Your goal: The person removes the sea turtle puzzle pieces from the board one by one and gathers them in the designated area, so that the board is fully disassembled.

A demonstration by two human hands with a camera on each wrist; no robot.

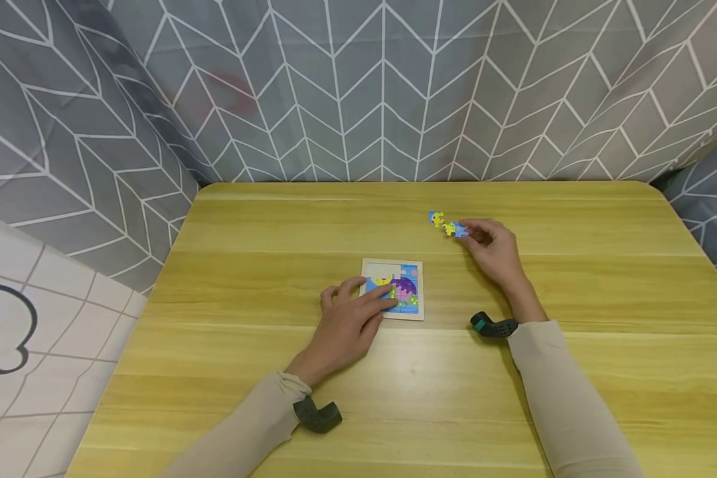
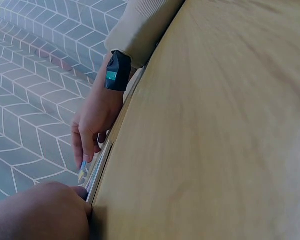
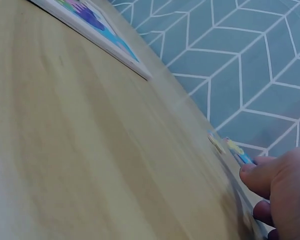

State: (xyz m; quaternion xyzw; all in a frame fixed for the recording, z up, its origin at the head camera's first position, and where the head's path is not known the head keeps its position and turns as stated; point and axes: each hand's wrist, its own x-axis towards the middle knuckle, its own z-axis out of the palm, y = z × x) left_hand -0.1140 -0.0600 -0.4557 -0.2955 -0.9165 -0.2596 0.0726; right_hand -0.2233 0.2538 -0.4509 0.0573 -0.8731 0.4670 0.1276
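A square jigsaw puzzle in a pale frame [image 1: 421,292] lies on the table, its upper left part showing bare white board. My left hand [image 1: 349,322] rests on its left side, fingers stretched over the fitted pieces. Up and to the right, my right hand [image 1: 494,252] pinches a yellow and blue puzzle piece [image 1: 456,230] between thumb and fingers. Just beyond it another yellow and blue piece [image 1: 436,218] lies on the wood. In the right wrist view the pinched piece [image 3: 238,151] sticks out past the thumb, close to the loose piece [image 3: 216,143].
The wooden table [image 1: 263,226] ends at the back against a grey curtain [image 1: 358,93] with white zigzag lines. Dark wrist straps sit on the left cuff [image 1: 318,415] and right cuff [image 1: 492,326]. White tile-patterned cloth [image 1: 54,345] hangs beyond the left edge.
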